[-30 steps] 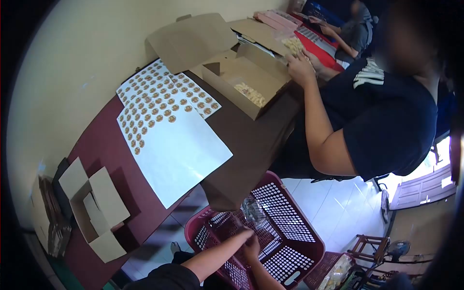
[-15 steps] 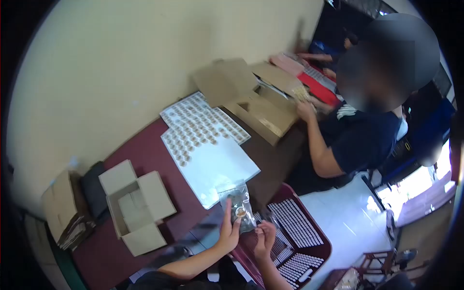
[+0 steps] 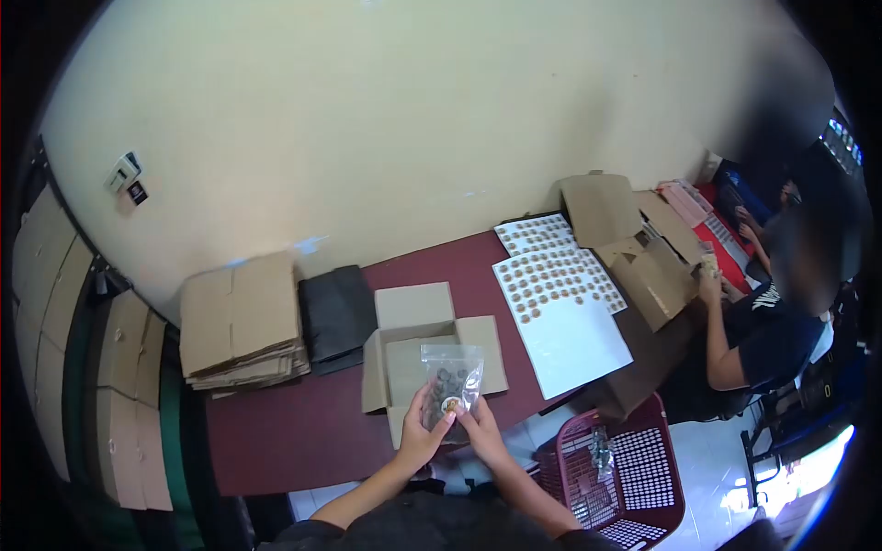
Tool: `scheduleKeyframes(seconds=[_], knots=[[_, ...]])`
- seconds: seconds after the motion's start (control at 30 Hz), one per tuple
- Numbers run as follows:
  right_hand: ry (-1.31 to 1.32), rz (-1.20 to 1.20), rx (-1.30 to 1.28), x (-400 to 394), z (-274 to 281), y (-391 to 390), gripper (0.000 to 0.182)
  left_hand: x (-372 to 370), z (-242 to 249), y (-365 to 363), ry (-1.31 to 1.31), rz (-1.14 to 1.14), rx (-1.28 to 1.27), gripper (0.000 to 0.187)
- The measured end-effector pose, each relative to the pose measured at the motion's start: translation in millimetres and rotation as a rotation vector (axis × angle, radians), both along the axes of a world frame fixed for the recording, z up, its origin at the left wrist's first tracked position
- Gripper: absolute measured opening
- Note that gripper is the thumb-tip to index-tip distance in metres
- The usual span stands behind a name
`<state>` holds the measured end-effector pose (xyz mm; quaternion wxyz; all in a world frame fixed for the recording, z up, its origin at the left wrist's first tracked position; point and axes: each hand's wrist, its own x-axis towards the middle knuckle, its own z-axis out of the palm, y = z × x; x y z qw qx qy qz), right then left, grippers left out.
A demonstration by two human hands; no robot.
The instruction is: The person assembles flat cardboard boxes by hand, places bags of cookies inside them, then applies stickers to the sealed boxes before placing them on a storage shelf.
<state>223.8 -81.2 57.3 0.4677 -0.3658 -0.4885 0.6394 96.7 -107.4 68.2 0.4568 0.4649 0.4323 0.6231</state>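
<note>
Flat cartons [image 3: 241,317] left of left hand | open box [image 3: 413,306] just beyond it | left hand [image 3: 421,432] clamped on clear bag [image 3: 466,367], thumbs near round sticker [image 3: 450,403] | right hand [image 3: 481,435] clamped opposite | sticker sheets [image 3: 583,356] ahead-right | basket [image 3: 645,468] right; I note bag swung from basket to box, so handling now centres here, I judge
</note>
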Motion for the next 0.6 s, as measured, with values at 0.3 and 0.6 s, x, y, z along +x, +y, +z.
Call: scheduleKeyframes(seconds=[0.3, 0.6], knots=[[-0.054, 0.169, -0.052, -63, 11, 3, 0.031, -63, 16, -21, -0.027, 0.164, -0.115, 0.035], [-0.096, 0.248, 0.008, -91, 20, 16, 0.030, -86, -6, -10, 0.070, 0.265, -0.082, 0.030]])
